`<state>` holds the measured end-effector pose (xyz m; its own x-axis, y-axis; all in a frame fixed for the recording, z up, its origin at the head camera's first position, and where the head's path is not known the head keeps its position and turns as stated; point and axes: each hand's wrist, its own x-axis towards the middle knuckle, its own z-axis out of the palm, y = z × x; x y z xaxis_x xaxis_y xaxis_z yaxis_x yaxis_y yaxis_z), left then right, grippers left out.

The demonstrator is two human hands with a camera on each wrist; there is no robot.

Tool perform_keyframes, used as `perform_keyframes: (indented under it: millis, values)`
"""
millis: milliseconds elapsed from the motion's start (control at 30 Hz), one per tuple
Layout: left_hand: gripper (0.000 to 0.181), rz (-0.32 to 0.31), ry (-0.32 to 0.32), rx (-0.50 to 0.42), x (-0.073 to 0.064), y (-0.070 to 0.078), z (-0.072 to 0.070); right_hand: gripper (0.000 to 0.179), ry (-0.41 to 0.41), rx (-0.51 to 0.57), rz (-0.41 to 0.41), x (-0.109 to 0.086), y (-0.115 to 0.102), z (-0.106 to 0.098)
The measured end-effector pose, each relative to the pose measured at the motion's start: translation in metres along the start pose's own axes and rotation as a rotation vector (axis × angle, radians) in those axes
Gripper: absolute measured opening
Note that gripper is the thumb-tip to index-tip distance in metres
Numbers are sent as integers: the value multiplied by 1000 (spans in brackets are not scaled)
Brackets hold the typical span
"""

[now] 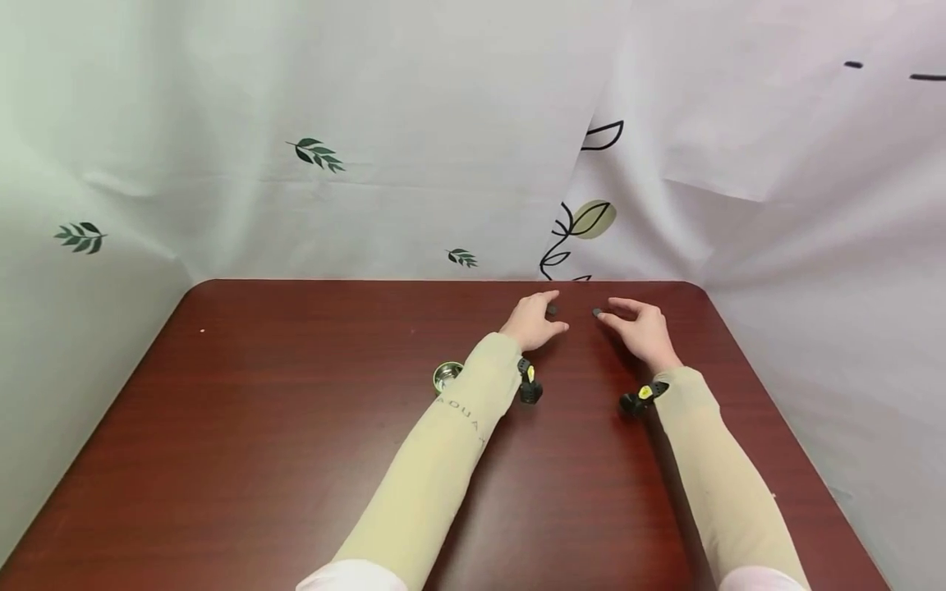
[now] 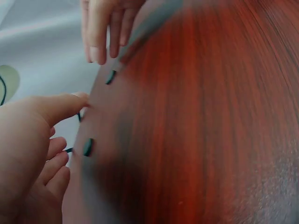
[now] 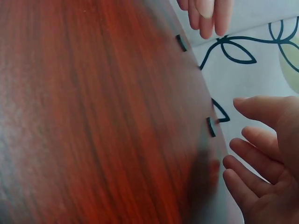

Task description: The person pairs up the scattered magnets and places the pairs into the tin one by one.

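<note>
Two small dark flat pieces lie apart near the far edge of the table: a left piece [image 1: 551, 309] and a right piece [image 1: 597, 313]. Beside the left one is my left hand [image 1: 533, 322], thumb and fingers spread apart and nothing between them. My right hand [image 1: 641, 330] hovers by the right one, its thumb tip overlapping the piece in the head view. From the right wrist, a gap shows between that hand's thumb and the near piece [image 3: 211, 127]. The left wrist view likewise shows the left hand's fingers apart from its near piece [image 2: 88, 147].
A small round metal tin [image 1: 447, 376] with a greenish rim stands left of the left forearm, partly covered by the sleeve [image 1: 443, 443]. White patterned cloth [image 1: 414, 180] hangs behind and beside the reddish-brown table [image 1: 296, 427]. A tiny white speck [image 1: 203, 331] lies far left.
</note>
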<state>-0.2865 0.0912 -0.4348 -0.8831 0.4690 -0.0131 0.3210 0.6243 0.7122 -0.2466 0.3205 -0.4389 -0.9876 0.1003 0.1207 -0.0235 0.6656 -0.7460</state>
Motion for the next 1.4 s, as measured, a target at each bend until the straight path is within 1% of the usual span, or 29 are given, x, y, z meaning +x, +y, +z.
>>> perform_keyframes:
  millis: [100, 200, 300, 433, 633, 767, 933, 1000, 1133, 1233, 1333, 1400]
  values:
    - [68, -32, -16, 18, 0, -5, 3, 49, -24, 1, -2, 2, -1, 5]
    - [66, -49, -29, 71, 0, -9, 6, 49, -38, 1, 11, 3, -3, 9]
    - [60, -28, -19, 118, 1, -9, 8, 48, -34, -9, 13, 6, -4, 10]
    - [51, 0, -3, 161, 3, -5, 7, 45, -21, -30, 6, 10, -4, 9]
    - [41, -18, -11, 199, 2, -2, 7, 39, -9, -104, 27, 15, -2, 9]
    - [35, -19, -6, 230, 2, 0, 8, 36, 2, -133, 9, 18, 0, 10]
    - [29, 8, 11, 382, 0, 2, 14, 30, -4, -160, -3, 18, 1, 14]
    - [26, 5, 17, 410, -2, 2, 15, 28, -5, -166, -1, 17, 0, 16]
    - [21, -13, 24, 375, -7, 5, 16, 24, -1, -165, -11, 16, 0, 15]
    - [20, -23, 17, 349, -10, 6, 14, 23, -19, -163, -33, 14, 0, 14]
    - [20, -26, 1, 348, -12, 7, 13, 22, -52, -169, -48, 12, -1, 12]
    - [20, -16, -8, 360, -13, 7, 13, 22, -70, -167, -54, 10, -2, 12]
